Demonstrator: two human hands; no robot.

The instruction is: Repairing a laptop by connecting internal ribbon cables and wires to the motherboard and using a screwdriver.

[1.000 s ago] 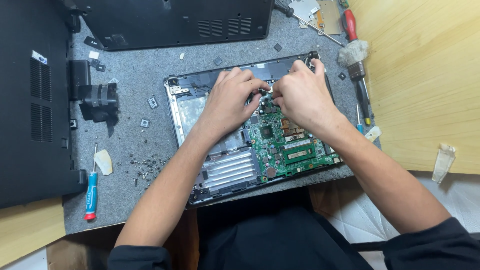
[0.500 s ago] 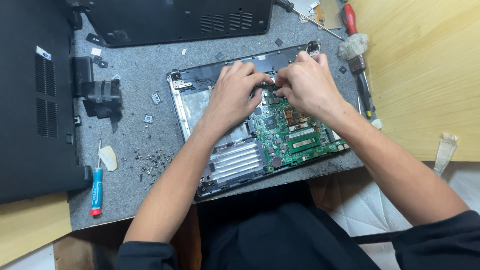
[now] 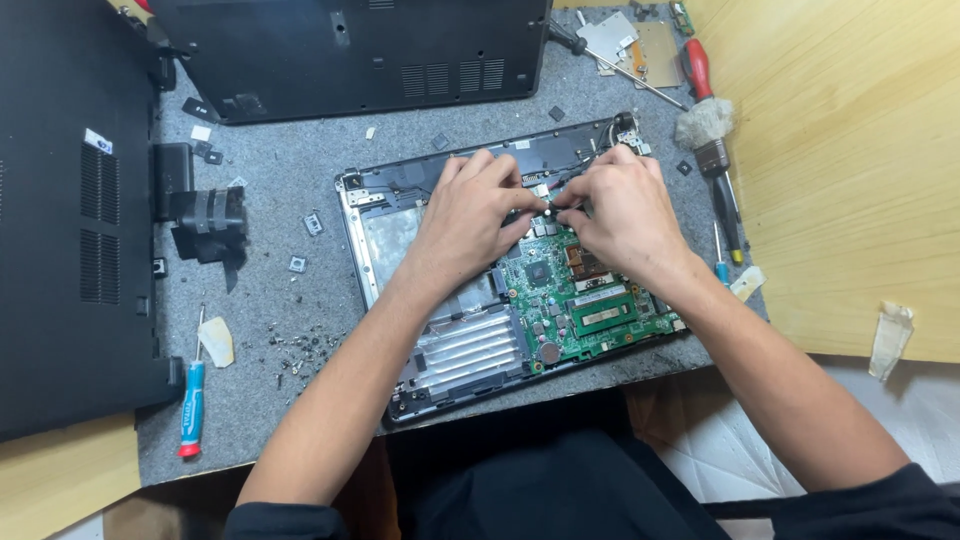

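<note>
Green board (image 3: pixel 585 300), one, under two hands' fingers (image 3: pixel 530 200); two black covers (image 3: pixel 350 50).

A grey felt mat (image 3: pixel 300 160) covers the workbench, its surface fuzzy and matt, dusted with specks. On it lies an opened laptop base (image 3: pixel 400 400), a matt black plastic shell with a silvery metal frame along its edge. Inside, the green circuit board (image 3: pixel 590 300) has a slight sheen, and beside it sits a ribbed panel (image 3: pixel 470 350) of dull silver foil or metal — which one cannot be told. Two black laptop covers (image 3: pixel 350 50) look like smooth matt plastic. The blue-handled screwdriver (image 3: pixel 190 405) has glossy plastic. The wooden surface (image 3: pixel 850 170) at right is pale, smooth and grained.
</note>
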